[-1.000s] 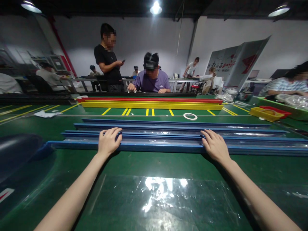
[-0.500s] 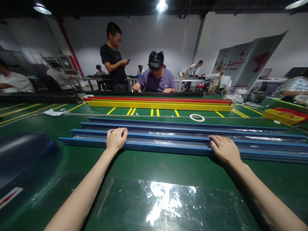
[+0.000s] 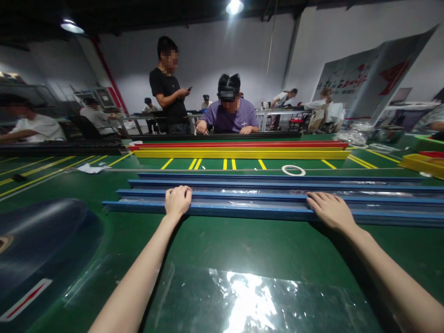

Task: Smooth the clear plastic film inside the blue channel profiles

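Several long blue channel strips (image 3: 243,212) lie side by side across the green table, with shiny clear film in their grooves. My left hand (image 3: 177,200) is curled over the nearest strip toward its left part, fingers over the top and thumb on the right side. Farther right, my right hand (image 3: 329,210) grips the same strip, its fingers reaching over the rim into the groove. The fingertips of both hands are partly hidden. On the table between my forearms is a flat sheet of clear plastic film (image 3: 194,296), which reflects the light.
A dark blue rounded object (image 3: 52,231) sits at the left. Beyond the strips lie a white ring (image 3: 293,170), red strips (image 3: 243,144) and a yellow strip (image 3: 243,153). A yellow bin (image 3: 421,164) stands at right. A person in purple (image 3: 232,115) works across the table.
The view has turned slightly left, so things appear shifted to the right. Both hands stay on the nearest blue strip, with little visible movement along it.
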Tool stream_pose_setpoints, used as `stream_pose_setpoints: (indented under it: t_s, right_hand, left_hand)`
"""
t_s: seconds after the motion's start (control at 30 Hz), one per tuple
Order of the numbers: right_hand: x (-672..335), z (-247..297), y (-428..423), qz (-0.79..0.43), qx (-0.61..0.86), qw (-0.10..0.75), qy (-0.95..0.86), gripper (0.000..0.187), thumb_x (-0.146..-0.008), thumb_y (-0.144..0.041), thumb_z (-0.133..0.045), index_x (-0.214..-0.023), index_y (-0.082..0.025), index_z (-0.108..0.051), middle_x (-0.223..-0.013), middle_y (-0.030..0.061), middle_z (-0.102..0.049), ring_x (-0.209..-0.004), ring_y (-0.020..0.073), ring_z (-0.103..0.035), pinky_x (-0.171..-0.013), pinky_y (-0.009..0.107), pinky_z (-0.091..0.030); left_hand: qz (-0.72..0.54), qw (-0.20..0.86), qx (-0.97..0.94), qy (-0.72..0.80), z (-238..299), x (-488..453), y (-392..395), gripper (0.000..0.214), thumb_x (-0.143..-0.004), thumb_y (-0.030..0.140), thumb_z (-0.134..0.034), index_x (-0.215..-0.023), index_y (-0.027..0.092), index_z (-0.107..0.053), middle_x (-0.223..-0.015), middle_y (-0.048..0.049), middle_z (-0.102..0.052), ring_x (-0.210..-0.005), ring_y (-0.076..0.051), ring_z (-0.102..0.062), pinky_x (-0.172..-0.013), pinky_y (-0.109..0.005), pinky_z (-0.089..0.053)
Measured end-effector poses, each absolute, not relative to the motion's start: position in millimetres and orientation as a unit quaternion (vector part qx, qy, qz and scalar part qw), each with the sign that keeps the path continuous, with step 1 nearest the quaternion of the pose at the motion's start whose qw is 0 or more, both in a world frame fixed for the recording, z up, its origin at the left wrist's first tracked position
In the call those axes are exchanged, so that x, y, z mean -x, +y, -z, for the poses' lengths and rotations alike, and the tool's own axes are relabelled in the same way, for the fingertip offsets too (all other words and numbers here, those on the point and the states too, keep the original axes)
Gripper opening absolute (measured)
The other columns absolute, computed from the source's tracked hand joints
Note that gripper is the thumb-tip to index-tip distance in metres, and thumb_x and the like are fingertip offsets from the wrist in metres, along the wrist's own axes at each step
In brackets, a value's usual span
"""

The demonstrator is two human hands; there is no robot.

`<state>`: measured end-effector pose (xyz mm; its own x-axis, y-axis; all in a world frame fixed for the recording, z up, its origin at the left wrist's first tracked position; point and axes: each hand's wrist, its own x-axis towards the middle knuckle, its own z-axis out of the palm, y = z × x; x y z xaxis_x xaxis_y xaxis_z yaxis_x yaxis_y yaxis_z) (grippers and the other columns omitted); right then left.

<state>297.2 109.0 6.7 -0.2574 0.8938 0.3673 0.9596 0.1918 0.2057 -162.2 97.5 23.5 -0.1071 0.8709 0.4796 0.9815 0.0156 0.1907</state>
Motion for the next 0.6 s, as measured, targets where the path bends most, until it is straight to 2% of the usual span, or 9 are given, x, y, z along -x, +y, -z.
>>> stream_pose_setpoints:
  t_s: [0.3,0.6]
  right_hand:
    - [-303.7,-0.2,129.0,0.199,0.582,0.037,-0.788,0.044,-0.082,-0.035,-0.018,-0.111,-0.022,-0.048,-0.115,0.0078,-0.052,-0.102,0.0228,-0.046,-0.082,0.038,-0.035]
    - [-295.1,-4.0,133.3,0.161,0.616,0.055,-0.769,0.05,-0.082,-0.045,-0.015,-0.11,-0.02,-0.049,-0.112,0.0086,-0.053,-0.101,0.0234,-0.047,-0.084,0.038,-0.035]
  left_hand:
    - [0.252,0.134,0.653,-0.701,-20.3,164.6,110.5,0.032,-0.078,0.023,-0.03,-0.079,0.023,-0.062,-0.089,-0.0006,-0.065,-0.087,-0.017,-0.055,-0.079,-0.033,-0.031]
    - [0.251,0.125,0.631,-0.723,-20.7,165.2,123.4,0.03,-0.076,0.024,-0.032,-0.079,0.023,-0.062,-0.085,-0.0021,-0.066,-0.085,-0.018,-0.056,-0.079,-0.032,-0.032]
